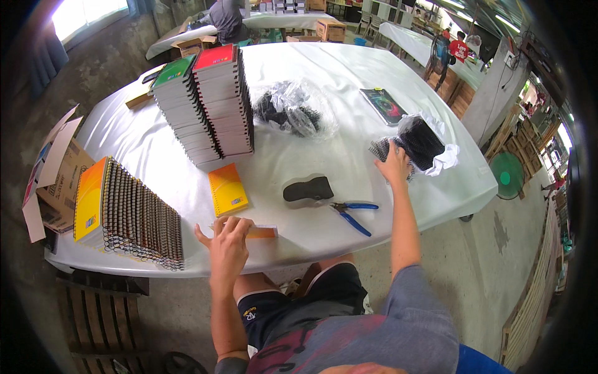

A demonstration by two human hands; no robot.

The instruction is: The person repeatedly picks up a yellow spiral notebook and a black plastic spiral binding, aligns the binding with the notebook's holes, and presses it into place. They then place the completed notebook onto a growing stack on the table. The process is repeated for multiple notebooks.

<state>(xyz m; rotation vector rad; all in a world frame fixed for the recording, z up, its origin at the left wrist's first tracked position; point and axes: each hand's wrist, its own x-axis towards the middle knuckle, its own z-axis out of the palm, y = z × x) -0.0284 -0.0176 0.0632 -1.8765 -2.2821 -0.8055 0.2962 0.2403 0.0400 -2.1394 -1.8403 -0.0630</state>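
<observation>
Near the front edge of the table, my left hand (229, 248) curls its fingers over one end of a small orange-and-white notebook (263, 232), much of it hidden beneath the hand. My right hand (393, 164) reaches out to the right, its fingers closed into a loose heap of black binding coils (381, 149). Right beside that heap lies a bundle of black coils (421, 143) in white paper. Between the hands are blue-handled pliers (352, 215) and a dark, elongated pad (308, 189). A yellow-orange notebook (228, 189) lies flat beyond my left hand.
Tall notebook stacks with green (176, 103) and red (218, 93) covers stand at the back left. A coil-bound yellow stack (134, 212) sits at the left edge by an open carton (62, 181). Clear plastic with black coils (289, 112) and a dark-covered book (382, 106) lie farther back.
</observation>
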